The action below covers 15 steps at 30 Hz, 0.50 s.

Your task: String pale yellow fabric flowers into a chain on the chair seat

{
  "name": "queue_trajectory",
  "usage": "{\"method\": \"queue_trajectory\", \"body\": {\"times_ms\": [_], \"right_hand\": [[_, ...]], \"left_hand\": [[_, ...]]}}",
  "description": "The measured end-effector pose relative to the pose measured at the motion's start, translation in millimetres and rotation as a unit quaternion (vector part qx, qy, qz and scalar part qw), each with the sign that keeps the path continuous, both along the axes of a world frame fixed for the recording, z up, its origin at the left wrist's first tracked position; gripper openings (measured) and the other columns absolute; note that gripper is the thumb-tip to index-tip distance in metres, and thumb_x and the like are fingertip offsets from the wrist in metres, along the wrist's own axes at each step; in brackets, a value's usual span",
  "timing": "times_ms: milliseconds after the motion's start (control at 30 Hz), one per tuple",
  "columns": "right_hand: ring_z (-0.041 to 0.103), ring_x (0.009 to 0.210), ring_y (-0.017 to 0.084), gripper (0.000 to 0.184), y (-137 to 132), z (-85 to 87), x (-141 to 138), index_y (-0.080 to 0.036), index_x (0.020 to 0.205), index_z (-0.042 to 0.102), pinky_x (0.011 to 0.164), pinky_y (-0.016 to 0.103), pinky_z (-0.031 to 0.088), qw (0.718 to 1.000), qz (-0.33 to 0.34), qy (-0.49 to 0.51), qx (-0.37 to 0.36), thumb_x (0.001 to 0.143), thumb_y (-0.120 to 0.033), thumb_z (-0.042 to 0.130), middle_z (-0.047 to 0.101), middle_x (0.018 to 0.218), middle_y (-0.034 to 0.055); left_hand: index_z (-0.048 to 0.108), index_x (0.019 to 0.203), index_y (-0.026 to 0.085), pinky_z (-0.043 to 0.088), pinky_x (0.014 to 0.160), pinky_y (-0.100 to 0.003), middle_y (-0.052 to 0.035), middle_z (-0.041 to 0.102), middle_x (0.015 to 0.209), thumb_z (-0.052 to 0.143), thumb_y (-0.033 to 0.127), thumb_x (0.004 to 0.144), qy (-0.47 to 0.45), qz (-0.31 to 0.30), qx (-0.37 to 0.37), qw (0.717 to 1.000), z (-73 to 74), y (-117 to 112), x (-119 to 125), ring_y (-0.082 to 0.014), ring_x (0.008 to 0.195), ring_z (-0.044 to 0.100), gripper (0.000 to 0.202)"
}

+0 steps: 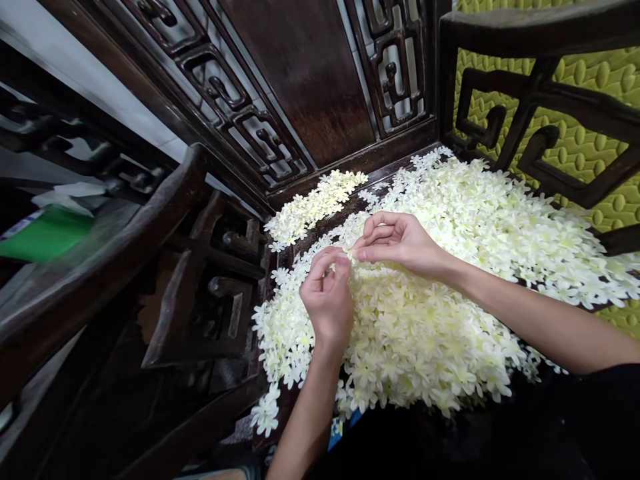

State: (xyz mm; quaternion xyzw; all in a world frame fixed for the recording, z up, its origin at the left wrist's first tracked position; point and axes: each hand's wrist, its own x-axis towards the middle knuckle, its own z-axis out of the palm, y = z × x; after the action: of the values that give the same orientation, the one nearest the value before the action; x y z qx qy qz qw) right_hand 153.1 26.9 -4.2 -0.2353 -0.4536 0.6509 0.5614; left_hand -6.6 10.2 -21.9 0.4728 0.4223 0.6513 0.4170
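My left hand and my right hand meet fingertip to fingertip above a big heap of white artificial flowers. Thumb and index finger are pinched together on each hand. Between the fingertips a small pale flower shows, mostly covered by the fingers. The heaped flowers have pale yellow-green centres and lie loose under and around both hands. Behind my hands, a narrower pile of creamier small blossoms lies along the back of the seat, apart from the main heap.
The flowers lie on a dark wooden seat with a carved backrest. Carved armrests stand at left and right. Yellow-green quilted fabric is beyond the right one. A green item lies at far left.
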Motion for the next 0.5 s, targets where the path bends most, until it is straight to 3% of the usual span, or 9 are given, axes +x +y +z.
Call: {"method": "queue_trajectory", "body": {"times_ms": [200,500], "right_hand": [[0.075,0.084,0.015,0.032,-2.5,1.7,1.2,-0.017,0.090,0.065,0.085,0.028,0.059,1.000,0.028,-0.007,0.000,0.067,-0.012,0.087,0.078,0.081,0.0022],[0.074,0.077,0.012,0.033,-2.2,1.6,0.0,-0.017,0.086,0.061,0.079,0.022,0.057,0.998,0.056,0.018,-0.018,0.067,-0.004,0.084,0.080,0.080,0.0023]], "left_hand": [[0.071,0.073,0.015,0.043,0.069,-0.018,-0.0014,0.053,0.084,0.080,0.034,0.080,-0.102,-0.101,-0.045,0.989,-2.7,2.9,-4.7,-0.0078,0.073,0.046,0.022],[0.069,0.068,0.015,0.045,0.076,-0.020,-0.0033,0.057,0.095,0.087,0.036,0.069,-0.085,-0.040,-0.037,0.995,-7.3,2.2,-4.0,-0.0107,0.084,0.053,0.028]]}}
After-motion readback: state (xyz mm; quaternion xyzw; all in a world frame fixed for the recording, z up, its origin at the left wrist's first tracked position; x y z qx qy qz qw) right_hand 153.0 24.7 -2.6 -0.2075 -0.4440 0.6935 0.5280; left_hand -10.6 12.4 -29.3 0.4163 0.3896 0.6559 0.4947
